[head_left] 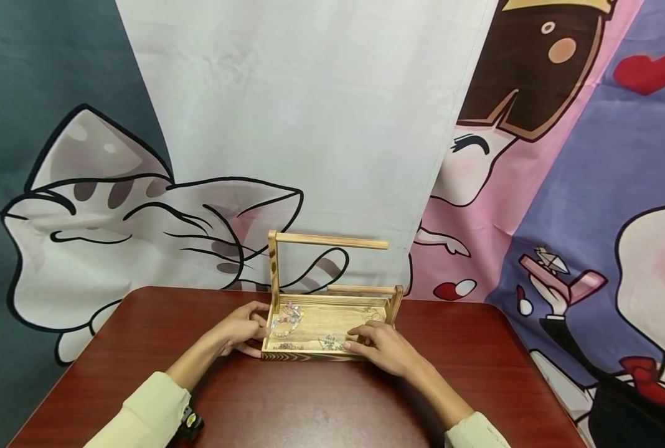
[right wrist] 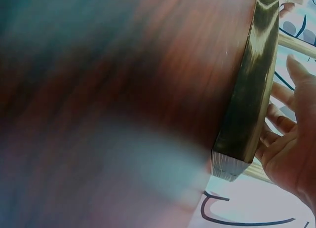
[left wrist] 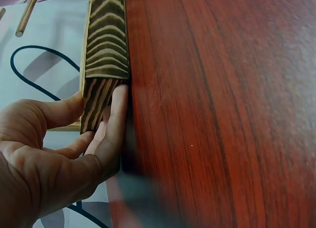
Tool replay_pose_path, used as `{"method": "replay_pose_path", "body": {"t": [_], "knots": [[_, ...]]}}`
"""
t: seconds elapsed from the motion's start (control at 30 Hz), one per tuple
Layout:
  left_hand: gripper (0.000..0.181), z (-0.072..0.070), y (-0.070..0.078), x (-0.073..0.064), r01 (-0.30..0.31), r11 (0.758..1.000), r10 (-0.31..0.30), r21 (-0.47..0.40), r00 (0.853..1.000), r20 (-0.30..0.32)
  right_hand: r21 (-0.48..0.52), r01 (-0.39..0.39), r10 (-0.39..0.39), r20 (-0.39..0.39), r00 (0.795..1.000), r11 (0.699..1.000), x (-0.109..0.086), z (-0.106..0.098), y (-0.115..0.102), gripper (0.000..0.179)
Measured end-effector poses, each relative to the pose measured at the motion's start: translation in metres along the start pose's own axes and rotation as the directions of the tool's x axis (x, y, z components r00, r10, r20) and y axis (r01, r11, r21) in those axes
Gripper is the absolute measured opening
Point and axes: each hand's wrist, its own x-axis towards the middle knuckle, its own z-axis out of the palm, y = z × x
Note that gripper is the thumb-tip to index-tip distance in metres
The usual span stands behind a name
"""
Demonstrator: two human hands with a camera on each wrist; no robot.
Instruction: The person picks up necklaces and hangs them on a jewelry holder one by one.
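A wooden jewelry stand with a shallow tray base sits on the table. My left hand grips the tray's left end; in the left wrist view the thumb lies at its rim and the fingers curl along the outer end. Over the tray's right part is my right hand, its fingers loosely bent above the tray floor and the thumb beside a small silvery chain. In the right wrist view its fingers reach past the striped front wall. A pastel bead bracelet lies at the tray's left.
A tall post at the left carries a long bar; a shorter bar meets the low right post. More thin chains lie inside. Behind the red-brown table hangs a cartoon-printed cloth.
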Motion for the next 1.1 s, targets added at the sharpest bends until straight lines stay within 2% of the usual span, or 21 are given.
{"method": "replay_pose_path", "body": {"t": [0.2,0.43,0.77,1.1], "knots": [[0.072,0.000,0.002,-0.002,0.007,1.000,-0.007,-0.011,1.000,-0.002,-0.016,0.045,-0.045,-0.010,0.999,0.999,0.008,0.005,-0.004,0.033],[0.071,0.001,0.004,-0.002,0.013,1.000,-0.013,-0.001,1.000,-0.003,0.037,0.029,-0.030,0.014,0.999,0.999,0.018,0.009,-0.008,0.027],[0.070,0.002,0.005,-0.001,0.024,1.000,-0.024,0.010,1.000,-0.007,0.054,0.090,-0.092,0.032,0.995,0.994,0.033,0.013,-0.016,0.016],[0.068,0.002,0.008,-0.002,0.035,0.999,-0.034,0.026,0.999,-0.017,0.013,0.088,-0.088,0.051,0.995,0.996,0.045,0.018,-0.023,0.010]]}}
